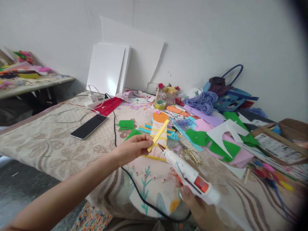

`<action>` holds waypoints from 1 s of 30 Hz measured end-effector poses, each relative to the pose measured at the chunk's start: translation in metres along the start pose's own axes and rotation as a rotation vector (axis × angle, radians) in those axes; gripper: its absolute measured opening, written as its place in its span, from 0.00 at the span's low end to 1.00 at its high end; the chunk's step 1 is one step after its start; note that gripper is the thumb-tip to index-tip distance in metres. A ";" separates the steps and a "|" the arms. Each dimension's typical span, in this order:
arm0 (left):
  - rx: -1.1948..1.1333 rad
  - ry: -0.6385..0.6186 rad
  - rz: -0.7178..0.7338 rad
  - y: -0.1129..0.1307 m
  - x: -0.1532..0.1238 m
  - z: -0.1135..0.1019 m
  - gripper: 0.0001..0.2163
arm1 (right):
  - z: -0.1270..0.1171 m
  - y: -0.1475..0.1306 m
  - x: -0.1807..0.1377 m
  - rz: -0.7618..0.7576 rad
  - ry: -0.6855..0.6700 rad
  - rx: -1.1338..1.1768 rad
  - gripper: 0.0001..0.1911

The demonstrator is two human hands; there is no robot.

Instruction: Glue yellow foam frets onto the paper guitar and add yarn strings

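Between the thumb and fingers of my left hand [134, 148] is a flat yellow strip [159, 134], slanting up to the right. My right hand [192, 195] is wrapped round a white hot glue gun [189, 173], its nozzle close to the strip's lower end; whether they touch I cannot tell. Behind the strip lies a paper craft figure with an orange round top [160, 116], yellow bands and blue side pieces, partly hidden by the strip and glue gun. Gold-handled scissors [191, 153] rest just right of it. Green cut pieces [126, 124] lie to its left.
A smartphone [89, 126] lies on the left of the patterned tablecloth [69, 157]. The black cord [115, 128] loops across the table beneath my left arm. Paper scraps [226, 138], purple yarn [202, 102] and a cardboard box [280, 144] crowd the right. White boards [106, 69] lean on the wall.
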State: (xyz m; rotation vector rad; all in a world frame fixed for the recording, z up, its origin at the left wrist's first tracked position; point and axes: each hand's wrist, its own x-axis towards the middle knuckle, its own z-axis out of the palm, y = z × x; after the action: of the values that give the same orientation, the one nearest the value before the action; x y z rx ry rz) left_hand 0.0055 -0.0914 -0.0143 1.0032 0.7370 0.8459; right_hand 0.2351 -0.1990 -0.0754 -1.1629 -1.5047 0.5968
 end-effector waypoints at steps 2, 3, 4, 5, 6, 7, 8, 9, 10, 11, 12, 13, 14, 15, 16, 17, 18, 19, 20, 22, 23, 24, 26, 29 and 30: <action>0.325 0.100 0.233 -0.003 -0.002 0.002 0.09 | -0.003 0.001 0.003 -0.013 -0.012 0.000 0.14; 0.483 0.169 0.357 -0.004 -0.004 0.003 0.09 | -0.005 0.001 0.005 -0.025 -0.033 0.004 0.13; 0.620 0.241 0.467 -0.004 -0.006 0.004 0.11 | -0.005 0.001 0.006 -0.038 -0.052 0.007 0.12; 0.732 0.305 0.552 -0.005 -0.007 0.005 0.12 | -0.005 0.001 0.007 -0.046 -0.064 0.011 0.12; 0.822 0.350 0.609 -0.006 -0.009 0.006 0.12 | -0.005 0.001 0.008 -0.046 -0.063 0.019 0.11; 0.891 0.372 0.642 -0.006 -0.010 0.006 0.13 | -0.005 0.002 0.007 -0.038 -0.050 0.030 0.11; 0.943 0.382 0.659 -0.006 -0.011 0.006 0.14 | -0.005 0.003 0.007 -0.032 -0.039 0.043 0.10; 0.981 0.385 0.670 -0.007 -0.012 0.006 0.15 | -0.005 0.004 0.005 -0.029 -0.035 0.058 0.10; 1.008 0.386 0.679 -0.008 -0.012 0.006 0.15 | -0.005 0.007 0.004 -0.028 -0.037 0.068 0.10; 1.027 0.384 0.687 -0.008 -0.012 0.006 0.14 | -0.006 0.009 0.003 -0.032 -0.049 0.073 0.10; 1.042 0.383 0.696 -0.008 -0.012 0.005 0.14 | -0.007 0.012 0.001 -0.036 -0.063 0.072 0.10; 1.062 0.382 0.705 -0.009 -0.012 0.005 0.13 | -0.009 0.015 0.000 -0.034 -0.067 0.065 0.10; 1.093 0.381 0.713 -0.009 -0.012 0.005 0.12 | -0.010 0.018 -0.001 -0.026 -0.057 0.053 0.11; 1.133 0.380 0.719 -0.009 -0.012 0.004 0.11 | -0.011 0.021 -0.002 -0.018 -0.041 0.042 0.12; 1.178 0.381 0.721 -0.009 -0.012 0.004 0.11 | -0.012 0.023 -0.003 -0.018 -0.034 0.030 0.13; 1.222 0.383 0.720 -0.009 -0.012 0.004 0.11 | -0.013 0.024 -0.004 -0.024 -0.031 0.018 0.14; 1.259 0.386 0.715 -0.009 -0.013 0.004 0.11 | -0.013 0.025 -0.004 -0.036 -0.035 0.006 0.14; 1.289 0.387 0.712 -0.009 -0.013 0.004 0.11 | -0.013 0.026 -0.004 -0.050 -0.048 -0.006 0.14; 1.311 0.388 0.715 -0.009 -0.013 0.004 0.11 | -0.013 0.026 -0.004 -0.065 -0.056 -0.015 0.14; 1.337 0.386 0.741 -0.009 -0.014 0.003 0.11 | -0.012 0.025 -0.003 -0.083 -0.065 -0.026 0.13; 1.340 0.383 0.760 -0.009 -0.014 0.003 0.11 | -0.012 0.025 -0.003 -0.089 -0.071 -0.025 0.13; 1.333 0.384 0.780 -0.009 -0.015 0.003 0.10 | -0.012 0.024 -0.002 -0.096 -0.074 -0.022 0.13; 1.269 0.395 0.795 -0.008 -0.015 0.003 0.09 | -0.012 0.023 -0.002 -0.104 -0.083 -0.014 0.13; 0.982 0.347 0.654 -0.005 -0.014 0.002 0.09 | -0.014 0.023 -0.002 -0.090 -0.079 -0.021 0.13; 0.824 0.292 0.558 -0.004 -0.012 0.002 0.10 | -0.014 0.023 -0.002 -0.074 -0.079 -0.029 0.13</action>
State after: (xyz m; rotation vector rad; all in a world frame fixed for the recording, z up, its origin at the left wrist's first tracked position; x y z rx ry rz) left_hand 0.0017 -0.1039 -0.0155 1.9030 1.1180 1.2173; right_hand 0.2564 -0.1949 -0.0922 -1.1115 -1.6218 0.5781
